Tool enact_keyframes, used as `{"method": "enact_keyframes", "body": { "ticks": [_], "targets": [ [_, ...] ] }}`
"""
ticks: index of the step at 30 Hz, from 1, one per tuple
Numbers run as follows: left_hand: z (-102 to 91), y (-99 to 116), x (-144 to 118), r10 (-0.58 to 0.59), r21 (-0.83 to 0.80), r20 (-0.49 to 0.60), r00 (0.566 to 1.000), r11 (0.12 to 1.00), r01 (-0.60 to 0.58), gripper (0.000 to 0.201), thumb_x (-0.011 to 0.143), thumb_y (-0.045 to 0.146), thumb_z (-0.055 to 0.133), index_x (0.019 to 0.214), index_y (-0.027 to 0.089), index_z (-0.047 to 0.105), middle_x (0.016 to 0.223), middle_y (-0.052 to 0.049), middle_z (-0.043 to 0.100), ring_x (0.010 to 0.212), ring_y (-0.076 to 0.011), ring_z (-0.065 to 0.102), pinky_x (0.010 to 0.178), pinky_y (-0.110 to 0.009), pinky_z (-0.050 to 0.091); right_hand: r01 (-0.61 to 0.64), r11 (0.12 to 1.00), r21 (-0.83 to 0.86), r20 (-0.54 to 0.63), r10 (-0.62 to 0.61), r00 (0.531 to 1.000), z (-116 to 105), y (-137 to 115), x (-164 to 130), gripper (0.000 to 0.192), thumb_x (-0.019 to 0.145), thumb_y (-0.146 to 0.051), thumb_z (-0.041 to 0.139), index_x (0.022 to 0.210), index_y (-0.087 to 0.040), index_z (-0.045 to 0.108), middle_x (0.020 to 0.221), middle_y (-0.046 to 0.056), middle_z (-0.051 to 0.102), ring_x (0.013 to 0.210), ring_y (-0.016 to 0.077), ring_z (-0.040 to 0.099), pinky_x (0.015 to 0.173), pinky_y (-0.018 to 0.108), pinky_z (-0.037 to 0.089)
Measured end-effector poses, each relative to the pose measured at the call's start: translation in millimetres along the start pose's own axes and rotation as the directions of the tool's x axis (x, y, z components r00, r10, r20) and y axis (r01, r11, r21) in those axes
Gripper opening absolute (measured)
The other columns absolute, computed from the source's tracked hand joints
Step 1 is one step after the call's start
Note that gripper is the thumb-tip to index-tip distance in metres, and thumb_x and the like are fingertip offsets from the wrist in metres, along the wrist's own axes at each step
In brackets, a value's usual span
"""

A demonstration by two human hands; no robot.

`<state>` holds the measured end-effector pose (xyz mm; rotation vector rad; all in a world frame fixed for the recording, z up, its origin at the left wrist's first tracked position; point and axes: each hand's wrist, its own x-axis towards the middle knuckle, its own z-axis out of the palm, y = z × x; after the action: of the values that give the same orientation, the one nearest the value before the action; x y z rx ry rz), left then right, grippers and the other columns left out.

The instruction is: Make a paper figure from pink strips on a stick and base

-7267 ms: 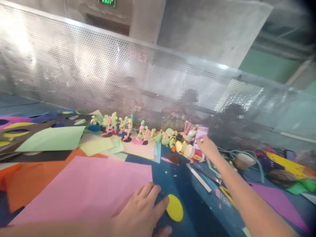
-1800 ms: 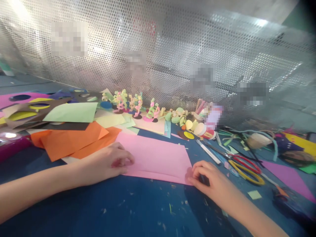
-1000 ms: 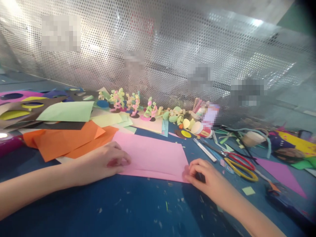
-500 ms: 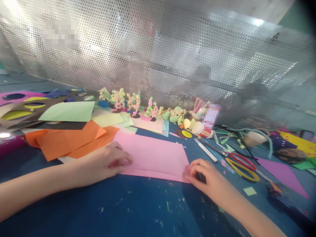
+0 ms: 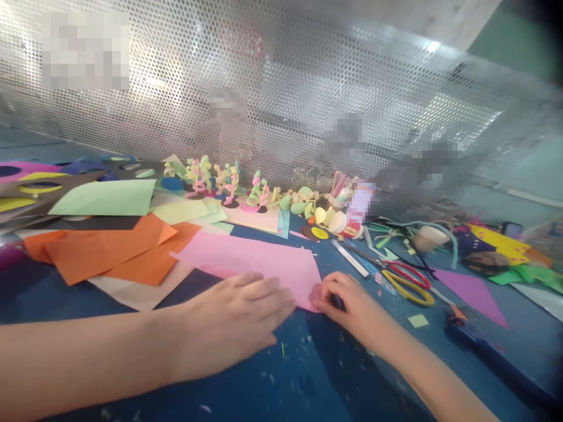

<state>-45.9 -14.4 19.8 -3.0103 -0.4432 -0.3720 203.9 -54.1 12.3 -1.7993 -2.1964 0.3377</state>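
A pink sheet of paper [image 5: 255, 258] lies on the blue table, its near edge partly hidden behind my left hand [image 5: 250, 313]. That hand is open, its fingers stretched out along the near edge and pointing right. At the sheet's near right corner, my right hand [image 5: 341, 296] is closed, thumb and fingers pinching the paper. Orange paper [image 5: 118, 249] spreads just left of the pink sheet. To the right lie a white cutter [image 5: 350, 259] and scissors [image 5: 407, 281] with red and yellow handles.
Small paper figures [image 5: 231, 184] stand along the back, before a perforated metal screen [image 5: 281, 88]. A red and white glue bottle [image 5: 347, 225] lies near them. Green paper [image 5: 105, 198] is at left; purple paper [image 5: 475, 296] and a dark blue-handled tool [image 5: 488, 351] are at right.
My left hand has moved right along the pink paper's near edge, its fingers now stretched out. My right hand still pinches the corner. The view has shifted slightly to the right.
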Motion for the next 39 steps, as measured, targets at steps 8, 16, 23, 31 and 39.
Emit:
{"method": "enact_keyframes", "body": {
  "ticks": [8,16,23,31,39],
  "targets": [
    [22.2,7.5,35.3,0.033,-0.078,0.035,0.999,0.997,-0.03,0.044,0.087,0.042,0.034,0.122,0.017,0.043,0.117,-0.008,0.053,0.107,-0.024,0.044,0.091,-0.037,0.031,0.038,0.999,0.008,-0.061,-0.038,0.997,1.5,2.3,-2.1,0.017,0.082,-0.028,0.051,0.068,-0.02,0.051,0.083,0.002,0.053,0.083,0.017,0.051,0.076,0.032,0.042],
    [18.0,-1.2,29.8,0.051,-0.166,0.1,0.994,0.986,-0.034,0.05,0.088,0.047,0.026,0.127,0.018,0.039,0.121,-0.009,0.049,0.111,-0.0269,0.039,0.094,-0.04,0.029,0.016,1.0,-0.015,-0.059,-0.017,0.998,-0.5,0.5,-4.9,0.014,0.084,-0.03,0.048,0.073,-0.021,0.048,0.083,0.002,0.051,0.082,0.0169,0.049,0.075,0.032,0.042],
    [20.7,-1.3,29.1,0.059,-0.191,0.081,0.995,0.981,-0.043,0.052,0.087,0.048,0.028,0.129,0.018,0.037,0.122,-0.01,0.049,0.112,-0.0284,0.039,0.094,-0.043,0.029,-0.037,0.999,-0.03,-0.047,0.035,0.998,2.9,-1.9,-7.1,0.015,0.082,-0.035,0.049,0.083,-0.022,0.043,0.09,0.003,0.047,0.086,0.0183,0.047,0.078,0.035,0.041],
    [8.2,-13.5,20.7,0.108,-0.216,0.112,0.988,0.973,-0.082,0.047,0.087,0.043,0.032,0.129,0.023,0.037,0.125,-0.008,0.048,0.118,-0.0291,0.035,0.098,-0.043,0.025,-0.02,0.994,0.107,0.13,0.005,0.992,-15.9,11.6,-10.1,0.009,0.084,-0.03,0.047,0.092,-0.026,0.046,0.102,0.0,0.047,0.1,0.0147,0.046,0.088,0.033,0.038],
    [2.5,-31.3,-3.0,0.091,-0.174,0.126,0.988,0.982,-0.069,0.045,0.087,0.038,0.036,0.132,0.032,0.032,0.127,-0.005,0.046,0.118,-0.0282,0.035,0.097,-0.042,0.025,0.203,0.979,0.036,0.04,-0.204,0.978,-13.3,-9.5,-11.1,0.034,0.082,-0.011,0.044,0.107,-0.032,0.053,0.113,0.002,0.046,0.106,0.0162,0.046,0.092,0.035,0.038]
  ]
}}
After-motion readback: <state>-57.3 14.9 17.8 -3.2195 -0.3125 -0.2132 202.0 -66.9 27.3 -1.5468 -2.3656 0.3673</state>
